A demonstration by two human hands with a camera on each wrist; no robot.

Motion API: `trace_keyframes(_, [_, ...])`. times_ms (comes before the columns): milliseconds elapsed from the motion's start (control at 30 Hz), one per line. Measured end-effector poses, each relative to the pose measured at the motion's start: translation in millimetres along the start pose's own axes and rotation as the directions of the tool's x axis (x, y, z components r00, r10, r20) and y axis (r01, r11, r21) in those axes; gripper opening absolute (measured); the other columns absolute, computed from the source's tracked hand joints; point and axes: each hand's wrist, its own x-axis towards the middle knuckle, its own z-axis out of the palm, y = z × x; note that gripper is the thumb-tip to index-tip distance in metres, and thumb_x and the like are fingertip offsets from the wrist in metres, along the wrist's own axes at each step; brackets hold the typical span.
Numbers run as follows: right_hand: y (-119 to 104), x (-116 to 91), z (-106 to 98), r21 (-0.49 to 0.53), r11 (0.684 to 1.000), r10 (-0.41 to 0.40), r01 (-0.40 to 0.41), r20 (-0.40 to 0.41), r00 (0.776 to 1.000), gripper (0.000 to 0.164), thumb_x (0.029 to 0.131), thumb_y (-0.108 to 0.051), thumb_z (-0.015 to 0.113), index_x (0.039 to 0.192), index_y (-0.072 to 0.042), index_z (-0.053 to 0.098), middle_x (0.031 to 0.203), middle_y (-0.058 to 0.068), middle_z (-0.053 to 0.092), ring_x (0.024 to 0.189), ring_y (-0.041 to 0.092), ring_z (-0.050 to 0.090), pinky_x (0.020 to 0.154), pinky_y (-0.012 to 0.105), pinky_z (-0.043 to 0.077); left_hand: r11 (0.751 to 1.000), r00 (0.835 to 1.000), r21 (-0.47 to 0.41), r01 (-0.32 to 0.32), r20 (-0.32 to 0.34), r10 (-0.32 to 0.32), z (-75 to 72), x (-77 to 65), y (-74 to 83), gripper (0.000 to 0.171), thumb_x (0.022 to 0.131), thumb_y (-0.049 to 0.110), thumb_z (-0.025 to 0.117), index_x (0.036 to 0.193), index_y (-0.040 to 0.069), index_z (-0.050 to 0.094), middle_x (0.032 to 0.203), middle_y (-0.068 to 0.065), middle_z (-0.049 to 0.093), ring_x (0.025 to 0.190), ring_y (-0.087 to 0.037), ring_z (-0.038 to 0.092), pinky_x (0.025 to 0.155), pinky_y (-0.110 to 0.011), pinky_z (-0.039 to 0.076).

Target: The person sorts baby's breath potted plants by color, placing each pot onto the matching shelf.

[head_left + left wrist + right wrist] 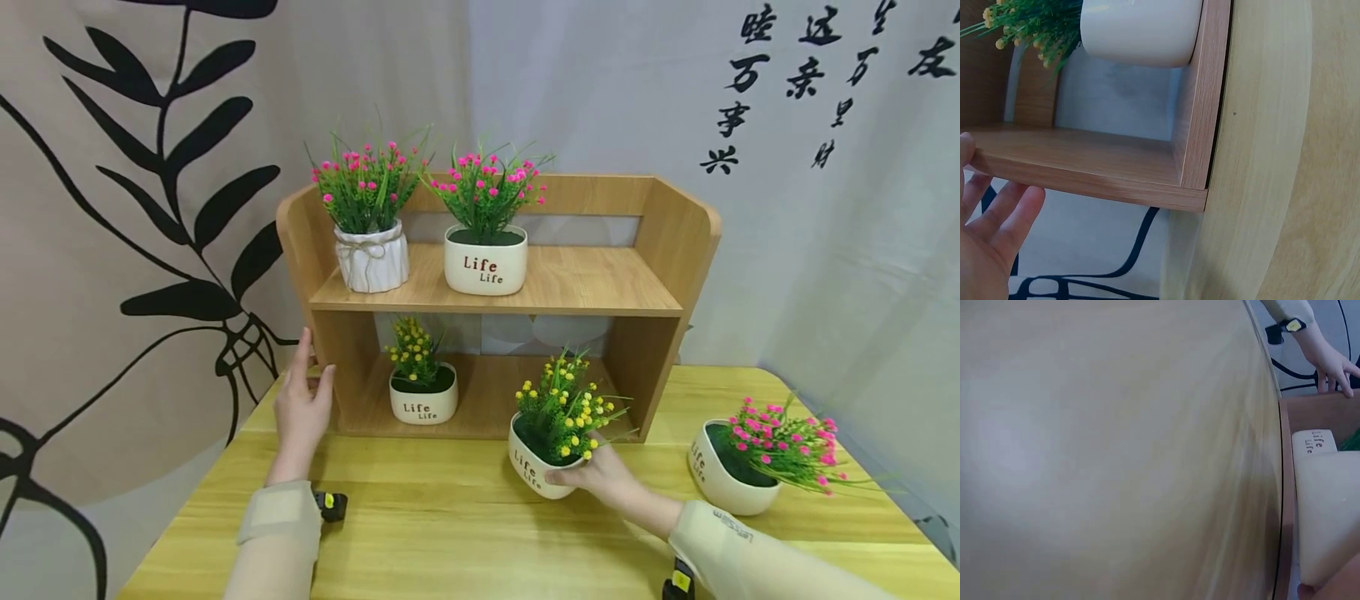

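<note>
My right hand (602, 477) grips the side of a cream "Life" pot of yellow flowers (564, 417), thumb on its front. This potted plant is tilted, just in front of the shelf's lower right compartment. Up close, in the right wrist view, the cream pot (1329, 509) hides most of that hand. My left hand (302, 412) touches the left side of the wooden shelf (592, 279) with its fingers extended. In the left wrist view, fingers (1019, 215) lie against the panel's outer side, and the thumb is near its front edge.
Another yellow-flowered pot (423, 396) stands in the lower compartment, at left. Above it are a white pot with a twine bow (372, 258) and a cream pink-flowered pot (486, 262). A tilted pink-flowered pot (738, 475) rests on the wooden table (450, 525), at right.
</note>
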Motion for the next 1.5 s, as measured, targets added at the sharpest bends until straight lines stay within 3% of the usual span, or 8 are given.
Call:
trace_keyframes(433, [9, 32, 19, -0.043, 0.999, -0.027, 0.027, 0.002, 1.0, 0.084, 0.064, -0.006, 0.088, 0.134, 0.01, 0.045, 0.127, 0.026, 0.057, 0.119, 0.042, 0.053, 0.104, 0.054, 0.037, 1.0, 1.0, 0.004, 0.006, 0.004, -0.006, -1.5, -2.7, -2.5, 0.073, 0.095, 0.007, 0.061, 0.154, 0.032, 0.024, 0.12, -0.026, 0.057, 0.082, -0.044, 0.063, 0.068, -0.056, 0.052])
trace_keyframes(733, [12, 49, 20, 0.059, 0.998, 0.025, -0.026, 0.026, 0.999, 0.084, 0.067, -0.009, 0.087, 0.138, 0.004, 0.044, 0.13, 0.021, 0.056, 0.121, 0.036, 0.052, 0.106, 0.049, 0.038, 1.0, 1.0, -0.01, 0.005, 0.005, -0.005, -0.6, -0.5, -0.4, 0.073, 0.095, 0.008, 0.061, 0.154, 0.032, 0.025, 0.122, -0.026, 0.056, 0.083, -0.044, 0.063, 0.069, -0.055, 0.053])
trace_keyframes(1033, [17, 67, 24, 0.091, 0.994, -0.068, 0.06, 0.085, 0.994, 0.085, 0.071, -0.008, 0.084, 0.143, -0.001, 0.04, 0.137, 0.019, 0.052, 0.125, 0.034, 0.048, 0.109, 0.049, 0.032, 1.0, 1.0, -0.021, -0.004, 0.0, 0.004, 0.6, -1.4, -1.7, 0.074, 0.094, 0.006, 0.062, 0.154, 0.031, 0.026, 0.12, -0.026, 0.057, 0.083, -0.043, 0.064, 0.07, -0.055, 0.053])
trace_keyframes(1500, [20, 90, 20, 0.115, 0.991, 0.036, -0.065, 0.24, 0.97, 0.081, 0.078, -0.018, 0.081, 0.145, -0.006, 0.039, 0.136, 0.016, 0.054, 0.126, 0.033, 0.048, 0.111, 0.051, 0.028, 1.0, 1.0, -0.005, -0.007, 0.007, 0.007, 0.3, 1.5, -0.6, 0.076, 0.094, 0.005, 0.062, 0.154, 0.033, 0.024, 0.12, -0.026, 0.057, 0.083, -0.042, 0.064, 0.069, -0.053, 0.055])
